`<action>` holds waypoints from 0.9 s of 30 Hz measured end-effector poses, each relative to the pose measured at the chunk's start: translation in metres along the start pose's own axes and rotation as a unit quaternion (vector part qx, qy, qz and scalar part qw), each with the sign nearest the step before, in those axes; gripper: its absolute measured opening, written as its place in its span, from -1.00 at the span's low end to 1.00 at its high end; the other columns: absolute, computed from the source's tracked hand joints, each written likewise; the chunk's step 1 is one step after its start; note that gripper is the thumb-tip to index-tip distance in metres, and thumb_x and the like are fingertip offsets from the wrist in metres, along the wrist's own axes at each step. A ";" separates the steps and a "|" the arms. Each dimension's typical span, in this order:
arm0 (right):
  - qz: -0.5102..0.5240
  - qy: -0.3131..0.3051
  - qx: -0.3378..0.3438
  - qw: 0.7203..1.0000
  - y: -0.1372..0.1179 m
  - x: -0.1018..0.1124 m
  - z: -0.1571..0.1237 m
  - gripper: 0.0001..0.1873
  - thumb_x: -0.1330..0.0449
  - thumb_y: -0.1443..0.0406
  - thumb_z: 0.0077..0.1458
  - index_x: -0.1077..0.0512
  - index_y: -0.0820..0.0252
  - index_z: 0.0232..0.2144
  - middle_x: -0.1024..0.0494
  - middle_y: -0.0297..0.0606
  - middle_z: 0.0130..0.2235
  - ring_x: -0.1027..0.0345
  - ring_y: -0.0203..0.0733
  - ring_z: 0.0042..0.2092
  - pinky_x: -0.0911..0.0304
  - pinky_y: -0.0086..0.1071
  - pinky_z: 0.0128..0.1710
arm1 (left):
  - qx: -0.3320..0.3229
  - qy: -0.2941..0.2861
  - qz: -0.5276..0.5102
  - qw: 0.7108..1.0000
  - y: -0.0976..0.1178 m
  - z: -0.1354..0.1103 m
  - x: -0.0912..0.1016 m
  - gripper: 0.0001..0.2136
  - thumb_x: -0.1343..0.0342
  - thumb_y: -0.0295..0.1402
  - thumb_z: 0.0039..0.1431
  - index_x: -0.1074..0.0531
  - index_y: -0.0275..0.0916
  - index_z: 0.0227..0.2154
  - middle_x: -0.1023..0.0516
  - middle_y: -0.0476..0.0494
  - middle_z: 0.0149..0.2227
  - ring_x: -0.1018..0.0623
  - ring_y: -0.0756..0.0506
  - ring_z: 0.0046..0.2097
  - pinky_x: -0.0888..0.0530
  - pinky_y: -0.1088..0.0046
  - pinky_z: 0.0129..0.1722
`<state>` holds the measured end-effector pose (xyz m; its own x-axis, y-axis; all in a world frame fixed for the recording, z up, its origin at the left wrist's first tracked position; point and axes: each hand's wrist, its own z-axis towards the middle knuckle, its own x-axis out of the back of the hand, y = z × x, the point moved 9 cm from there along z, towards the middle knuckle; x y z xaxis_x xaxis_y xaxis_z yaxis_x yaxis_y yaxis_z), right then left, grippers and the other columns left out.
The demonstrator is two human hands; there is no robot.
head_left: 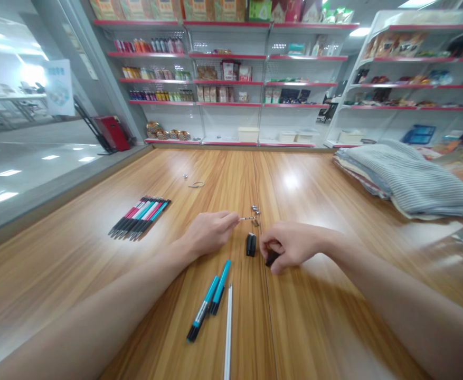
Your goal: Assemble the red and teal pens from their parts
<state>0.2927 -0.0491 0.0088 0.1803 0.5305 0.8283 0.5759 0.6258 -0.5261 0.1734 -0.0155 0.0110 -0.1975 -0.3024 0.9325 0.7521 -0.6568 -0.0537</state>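
My left hand (211,232) is closed, pinching a thin pen refill (247,218) that points right. To its right my right hand (292,245) curls its fingers around a short black pen part (271,258) just above or on the tabletop. Between my hands lie more short black pen parts (251,245). Small metal pen tips (255,209) are scattered just beyond them, with a tiny brownish piece (255,223) close by. Nearer to me lie blue pen barrels with black ends (220,289) and thin white refills (228,332).
Several pens (140,217) lie in a row on the left of the wooden table (306,327). A thin loop (196,184) and a small metal bit (185,176) lie farther back. Folded striped cloth (409,177) is piled at right. Stocked shelves (231,55) stand behind.
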 end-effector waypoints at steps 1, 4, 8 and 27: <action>-0.012 -0.019 -0.007 1.000 -0.001 -0.003 -0.001 -0.78 -0.34 0.28 -0.19 -0.48 0.19 -0.39 -0.33 -0.48 -0.57 -0.16 -0.43 -0.55 0.06 -0.51 -0.57 | 0.001 -0.001 0.000 1.000 0.000 0.000 0.000 -0.73 0.25 -0.22 0.36 -0.34 -0.14 -0.23 -0.54 -0.02 -0.26 -0.52 -0.04 -0.30 -0.21 0.44 -0.45; -0.022 -0.020 -0.005 1.000 0.000 -0.006 0.000 -0.85 -0.31 0.34 -0.17 -0.49 0.19 -0.43 -0.37 -0.46 -0.55 -0.16 -0.43 -0.55 0.07 -0.50 -0.57 | 0.001 -0.005 -0.002 1.000 0.001 0.000 -0.001 -0.73 0.26 -0.21 0.36 -0.34 -0.14 -0.22 -0.54 -0.03 -0.26 -0.52 -0.05 -0.29 -0.21 0.45 -0.44; 0.013 0.116 0.032 0.993 0.015 0.011 0.004 -0.87 -0.25 0.27 0.01 -0.47 0.21 -0.36 -0.25 -0.47 -0.61 -0.09 -0.41 -0.57 0.01 -0.48 -0.54 | 0.003 -0.007 -0.006 1.000 0.001 0.000 0.000 -0.73 0.25 -0.22 0.35 -0.33 -0.14 -0.24 -0.54 -0.03 -0.28 -0.52 -0.05 -0.31 -0.21 0.46 -0.45; -0.148 0.462 0.003 0.874 0.019 0.046 -0.017 -0.93 -0.13 0.36 0.09 -0.38 0.19 -0.32 -0.50 -0.21 -0.30 -0.29 -0.12 -0.23 -0.22 -0.27 -0.23 | 0.008 0.000 -0.022 1.000 0.002 0.001 0.003 -0.75 0.22 -0.24 0.34 -0.36 -0.16 -0.25 -0.54 -0.06 -0.27 -0.51 -0.05 -0.32 -0.25 0.48 -0.42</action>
<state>0.3254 -0.0226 0.0405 0.5934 -0.3419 0.7287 0.7024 0.6620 -0.2614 0.1750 -0.0172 0.0139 -0.2308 -0.2725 0.9341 0.7520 -0.6591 -0.0065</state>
